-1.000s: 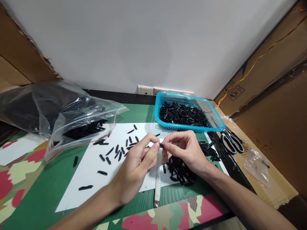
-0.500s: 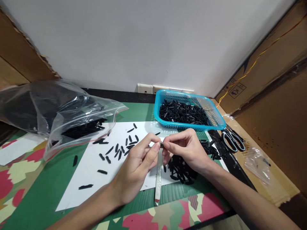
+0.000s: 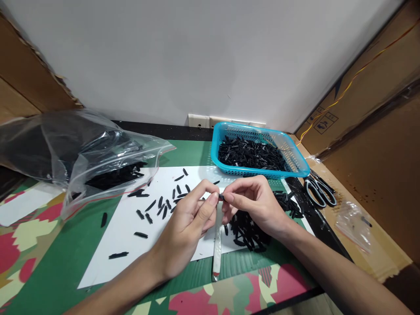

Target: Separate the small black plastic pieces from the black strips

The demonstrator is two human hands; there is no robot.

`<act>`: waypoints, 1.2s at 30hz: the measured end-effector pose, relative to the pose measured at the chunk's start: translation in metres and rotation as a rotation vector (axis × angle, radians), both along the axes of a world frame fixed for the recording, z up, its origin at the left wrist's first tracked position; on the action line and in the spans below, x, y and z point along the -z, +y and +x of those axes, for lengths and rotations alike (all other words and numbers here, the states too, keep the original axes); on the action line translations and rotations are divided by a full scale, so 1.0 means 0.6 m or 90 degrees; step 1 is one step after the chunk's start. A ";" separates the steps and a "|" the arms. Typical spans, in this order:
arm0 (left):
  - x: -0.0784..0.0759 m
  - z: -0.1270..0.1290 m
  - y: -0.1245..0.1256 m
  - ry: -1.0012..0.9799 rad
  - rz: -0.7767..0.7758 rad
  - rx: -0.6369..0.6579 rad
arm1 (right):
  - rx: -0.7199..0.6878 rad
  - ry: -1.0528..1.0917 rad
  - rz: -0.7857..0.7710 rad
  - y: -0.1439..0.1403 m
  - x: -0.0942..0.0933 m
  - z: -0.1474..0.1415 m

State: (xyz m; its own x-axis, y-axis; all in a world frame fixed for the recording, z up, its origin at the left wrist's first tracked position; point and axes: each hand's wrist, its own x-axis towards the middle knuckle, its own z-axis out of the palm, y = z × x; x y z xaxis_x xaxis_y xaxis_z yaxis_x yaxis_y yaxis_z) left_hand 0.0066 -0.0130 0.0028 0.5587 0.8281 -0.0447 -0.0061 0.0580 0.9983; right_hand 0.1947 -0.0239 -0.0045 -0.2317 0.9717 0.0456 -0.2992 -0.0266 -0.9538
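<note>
at centre: small black piece [image 3: 222,197]. sits in the air above the white sheet [image 3: 101,267], between both hands. left hand [image 3: 188,223]: thumb and index finger pinching the near end, other fingers curled in. right hand [image 3: 254,203]: thumb and index fingertip pinching the opposite end, other fingers loosely bent below.

directly under the grip: slim white stick [image 3: 217,249], reddish near its lower end, lying across the sheet's edge onto the green patterned mat [image 3: 187,151]. beneath the right hand: dense heap of black pieces [image 3: 251,238], partly hidden. to the left on the sheet: scattered black pieces [image 3: 141,235], well apart from the heap.

beyond the hands: blue basket [image 3: 259,173], holding many similar dark pieces. far left: large clear zip bag [image 3: 114,151], dark contents, mouth toward the sheet. right of the basket: scissors [image 3: 320,192], then small clear bag [image 3: 352,227] on cardboard. at back: wall sockets [image 3: 226,124].
</note>
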 end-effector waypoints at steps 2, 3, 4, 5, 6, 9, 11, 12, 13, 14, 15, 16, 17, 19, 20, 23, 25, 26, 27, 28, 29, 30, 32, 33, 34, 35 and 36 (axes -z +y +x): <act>-0.002 0.002 -0.003 0.002 0.003 -0.016 | -0.008 0.003 -0.008 0.000 0.001 0.001; -0.003 0.003 -0.005 0.002 0.005 -0.018 | -0.010 0.005 -0.013 0.000 0.002 0.002; -0.004 0.004 -0.006 0.002 0.008 -0.019 | -0.010 0.008 -0.018 0.000 0.002 0.002; -0.005 0.005 -0.008 0.003 0.013 -0.021 | -0.009 0.009 -0.023 0.000 0.003 0.002; -0.005 0.006 -0.008 0.003 0.018 -0.023 | -0.008 0.009 -0.026 0.000 0.003 0.002; -0.003 0.007 -0.010 0.003 0.032 -0.028 | 0.009 -0.014 -0.032 -0.001 0.000 0.002; -0.001 0.007 -0.010 0.007 0.034 -0.033 | 0.024 -0.043 -0.030 -0.002 -0.004 0.001; -0.001 0.007 -0.010 0.010 0.030 -0.035 | 0.029 -0.053 -0.028 -0.002 -0.005 0.001; -0.001 0.007 -0.009 0.012 0.024 -0.036 | 0.029 -0.058 -0.025 -0.002 -0.006 0.001; 0.000 0.006 -0.008 0.012 0.016 -0.036 | 0.027 -0.056 -0.022 -0.001 -0.005 0.001; 0.000 0.005 -0.008 0.012 0.008 -0.035 | 0.022 -0.049 -0.020 -0.001 -0.004 0.002; 0.000 0.004 -0.006 0.011 0.001 -0.034 | 0.017 -0.037 -0.019 -0.001 -0.002 0.002; 0.000 0.003 -0.005 0.011 -0.004 -0.033 | 0.012 -0.023 -0.019 0.000 0.000 0.002; 0.002 0.000 -0.001 0.015 -0.007 -0.021 | 0.004 -0.006 -0.014 0.001 0.004 0.003; 0.004 -0.001 0.001 0.017 -0.007 -0.010 | 0.005 -0.008 -0.010 0.001 0.004 0.004; 0.007 -0.002 0.005 0.016 -0.005 0.010 | -0.005 -0.062 0.011 0.004 -0.005 0.016; 0.008 -0.001 0.006 0.020 -0.005 0.005 | -0.023 -0.148 0.038 0.007 -0.016 0.033; 0.008 -0.001 0.006 0.022 -0.009 0.002 | -0.026 -0.214 0.062 0.008 -0.022 0.043; 0.008 -0.001 0.007 0.021 -0.023 -0.001 | -0.013 -0.300 0.099 0.010 -0.027 0.052; 0.008 -0.001 0.007 0.016 -0.047 -0.003 | 0.013 -0.394 0.146 0.010 -0.030 0.060; 0.008 -0.001 0.008 0.008 -0.082 -0.005 | 0.042 -0.476 0.197 0.010 -0.032 0.064; 0.008 -0.001 0.010 -0.002 -0.124 0.001 | 0.066 -0.539 0.249 0.009 -0.032 0.066; 0.010 -0.002 0.013 -0.028 -0.205 0.032 | 0.083 -0.596 0.351 0.004 -0.027 0.058; 0.011 -0.002 0.014 -0.042 -0.235 0.056 | 0.077 -0.599 0.401 0.000 -0.022 0.050; 0.012 -0.003 0.015 -0.054 -0.255 0.072 | 0.069 -0.592 0.448 -0.005 -0.018 0.039; 0.013 -0.003 0.015 -0.065 -0.270 0.080 | 0.057 -0.580 0.487 -0.009 -0.012 0.027; 0.014 -0.002 0.015 -0.072 -0.282 0.078 | 0.046 -0.564 0.515 -0.014 -0.008 0.016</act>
State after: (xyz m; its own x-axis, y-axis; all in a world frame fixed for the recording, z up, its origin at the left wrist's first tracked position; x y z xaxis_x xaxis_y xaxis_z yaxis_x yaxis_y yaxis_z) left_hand 0.0051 -0.0039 -0.0054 0.6731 0.6701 -0.3127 -0.0790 0.4856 0.8706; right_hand 0.2042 -0.0322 0.0000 -0.4370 0.7468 0.5014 0.4929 0.6651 -0.5610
